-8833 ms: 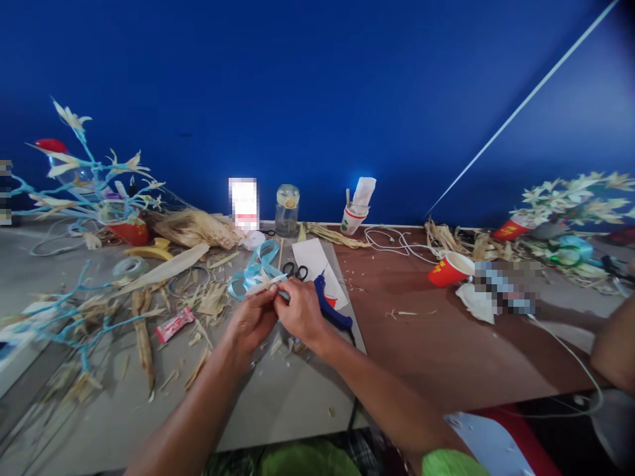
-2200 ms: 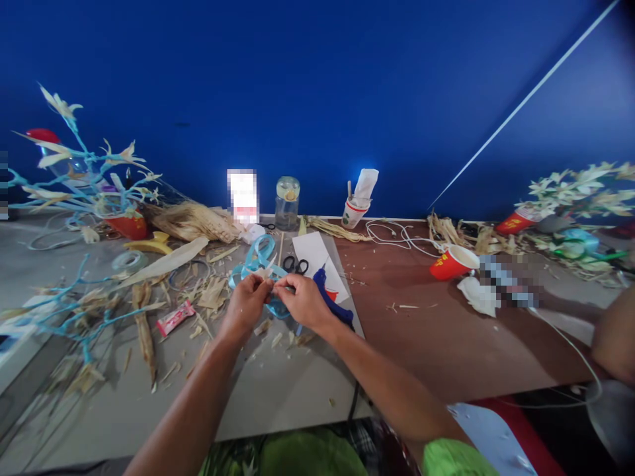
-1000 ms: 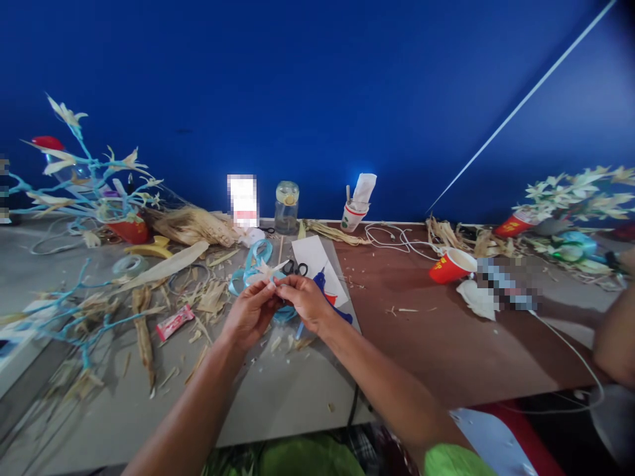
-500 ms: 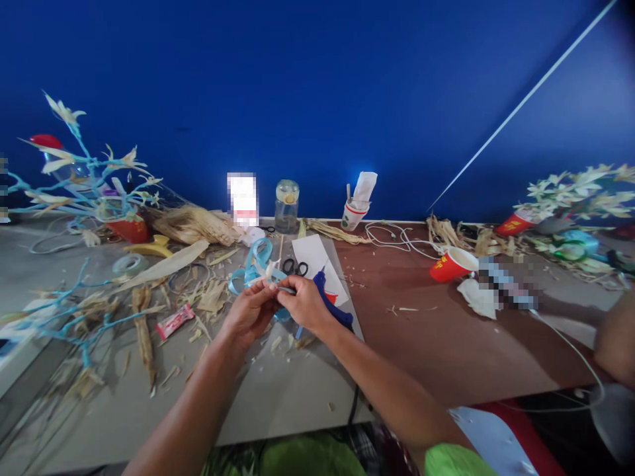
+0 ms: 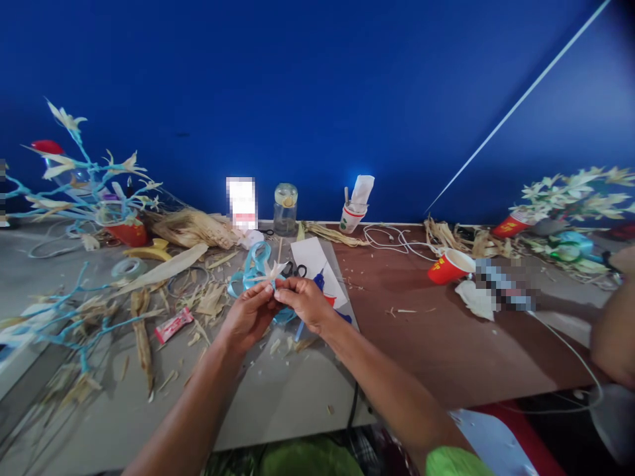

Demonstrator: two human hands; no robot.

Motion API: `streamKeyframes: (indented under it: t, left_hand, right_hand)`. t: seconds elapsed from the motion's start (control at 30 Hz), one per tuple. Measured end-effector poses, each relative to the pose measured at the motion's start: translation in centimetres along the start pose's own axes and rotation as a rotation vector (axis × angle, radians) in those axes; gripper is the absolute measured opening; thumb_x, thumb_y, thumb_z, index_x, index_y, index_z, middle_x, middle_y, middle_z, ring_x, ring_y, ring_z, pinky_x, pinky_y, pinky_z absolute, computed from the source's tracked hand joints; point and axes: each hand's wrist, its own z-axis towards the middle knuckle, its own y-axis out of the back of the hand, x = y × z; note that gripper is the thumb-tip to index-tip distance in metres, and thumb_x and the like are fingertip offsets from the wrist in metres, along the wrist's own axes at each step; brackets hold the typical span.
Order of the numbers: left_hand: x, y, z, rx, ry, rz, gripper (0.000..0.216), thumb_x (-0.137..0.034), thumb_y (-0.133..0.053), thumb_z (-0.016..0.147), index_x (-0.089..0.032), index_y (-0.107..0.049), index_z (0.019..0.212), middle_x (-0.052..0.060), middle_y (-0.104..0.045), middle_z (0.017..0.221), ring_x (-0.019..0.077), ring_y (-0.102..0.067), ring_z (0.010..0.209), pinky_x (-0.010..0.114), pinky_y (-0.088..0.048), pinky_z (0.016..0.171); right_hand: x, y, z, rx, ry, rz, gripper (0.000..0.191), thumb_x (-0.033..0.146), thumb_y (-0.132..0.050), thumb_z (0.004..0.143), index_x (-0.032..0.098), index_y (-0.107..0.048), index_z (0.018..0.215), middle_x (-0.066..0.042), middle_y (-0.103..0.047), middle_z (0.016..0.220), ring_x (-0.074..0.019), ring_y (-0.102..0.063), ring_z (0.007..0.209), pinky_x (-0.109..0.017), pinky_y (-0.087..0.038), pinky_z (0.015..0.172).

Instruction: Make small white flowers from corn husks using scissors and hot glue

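My left hand (image 5: 247, 316) and my right hand (image 5: 306, 302) meet above the grey mat, fingertips pinched together on a small pale husk flower (image 5: 272, 271) with pointed petals. A light blue ribbon (image 5: 252, 266) loops on the mat just behind the flower and trails under my hands. A blue glue gun (image 5: 322, 285) lies partly hidden behind my right hand, its nozzle pointing away from me. Black scissors (image 5: 296, 269) rest on a white sheet (image 5: 313, 258) beyond the fingers.
Dried husks (image 5: 191, 227), scraps, a tape roll (image 5: 127, 268) and blue branches with husk flowers (image 5: 74, 172) crowd the left. A glass jar (image 5: 286, 209), paper cups (image 5: 352, 217) (image 5: 450, 268) and white cable (image 5: 397, 239) stand behind. Another person's arm (image 5: 612, 324) is at the right edge.
Both hands have stayed together over the mat, turning the husk flower; its petals now point up and away above my fingertips. Nothing else on the table has moved.
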Motion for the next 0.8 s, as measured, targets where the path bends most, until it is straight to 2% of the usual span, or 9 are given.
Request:
streamKeyframes:
  t: [0.1, 0.2, 0.37, 0.43, 0.57, 0.67, 0.8]
  left_hand:
    - [0.0, 0.0, 0.1, -0.008, 0.002, 0.019, 0.015, -0.019, -0.074, 0.066, -0.009, -0.069, 0.076, 0.0, -0.055, 0.057, 0.0067, -0.047, 0.053, 0.022, -0.044, 0.059]
    - [-0.1, 0.0, 0.2, -0.037, -0.005, 0.031, 0.015, -0.019, -0.077, 0.061, -0.01, -0.067, 0.069, 0.0, -0.056, 0.058, 0.0073, -0.048, 0.053, 0.021, -0.043, 0.057]
    - [0.4, 0.6, 0.6, -0.092, -0.018, 0.191, 0.019, -0.024, -0.076, 0.062, -0.01, -0.065, 0.065, 0.0, -0.054, 0.057, 0.0074, -0.046, 0.052, 0.02, -0.039, 0.053]
    - [0.5, 0.7, 0.6, -0.115, -0.048, 0.252, 0.02, -0.027, -0.075, 0.063, -0.01, -0.063, 0.066, -0.001, -0.052, 0.055, 0.0068, -0.045, 0.051, 0.019, -0.037, 0.052]
    - [0.0, 0.2, 0.2, -0.132, -0.09, 0.32, 0.025, -0.03, -0.075, 0.063, -0.012, -0.058, 0.064, -0.004, -0.046, 0.053, 0.0058, -0.041, 0.049, 0.019, -0.033, 0.049]
    - [-0.8, -0.4, -0.1, -0.076, -0.04, 0.351, 0.029, -0.033, -0.075, 0.062, -0.012, -0.056, 0.063, -0.006, -0.04, 0.051, 0.0046, -0.035, 0.046, 0.019, -0.03, 0.046]
    - [-1.2, -0.5, -0.3, -0.029, 0.02, 0.381, 0.033, -0.036, -0.077, 0.059, -0.012, -0.055, 0.061, -0.006, -0.038, 0.051, 0.004, -0.031, 0.045, 0.019, -0.026, 0.045]
  right_hand:
    - [0.1, 0.0, 0.1, 0.028, -0.06, 0.029, 0.017, 0.028, -0.068, 0.057, 0.016, -0.057, 0.061, 0.005, -0.058, 0.05, -0.0096, -0.053, 0.052, -0.024, -0.043, 0.062]
    - [0.0, 0.1, 0.2, -0.021, -0.04, -0.054, 0.019, 0.031, -0.069, 0.058, 0.017, -0.057, 0.062, 0.004, -0.059, 0.053, -0.0108, -0.053, 0.054, -0.025, -0.043, 0.061]
    - [0.0, 0.3, 0.2, -0.218, 0.155, -0.574, 0.004, 0.023, -0.062, 0.066, 0.019, -0.062, 0.066, 0.0, -0.065, 0.067, -0.0153, -0.056, 0.067, -0.027, -0.042, 0.066]
    - [0.2, 0.5, 0.2, -0.234, 0.147, -0.644, 0.002, 0.021, -0.062, 0.066, 0.019, -0.062, 0.066, 0.0, -0.065, 0.068, -0.0151, -0.056, 0.068, -0.027, -0.041, 0.066]
    - [0.1, 1.2, 0.5, -0.092, -0.021, -0.349, 0.013, 0.025, -0.067, 0.059, 0.016, -0.061, 0.067, 0.004, -0.059, 0.061, -0.01, -0.049, 0.058, -0.023, -0.037, 0.059]
    - [0.1, 1.7, 0.8, -0.011, -0.121, -0.125, 0.023, 0.033, -0.07, 0.055, 0.015, -0.059, 0.064, 0.006, -0.05, 0.054, -0.0059, -0.039, 0.049, -0.02, -0.03, 0.051]
    - [0.3, 1.9, 0.9, -0.008, -0.163, -0.058, 0.026, 0.038, -0.07, 0.054, 0.015, -0.057, 0.058, 0.007, -0.043, 0.047, -0.005, -0.032, 0.045, -0.02, -0.023, 0.046]
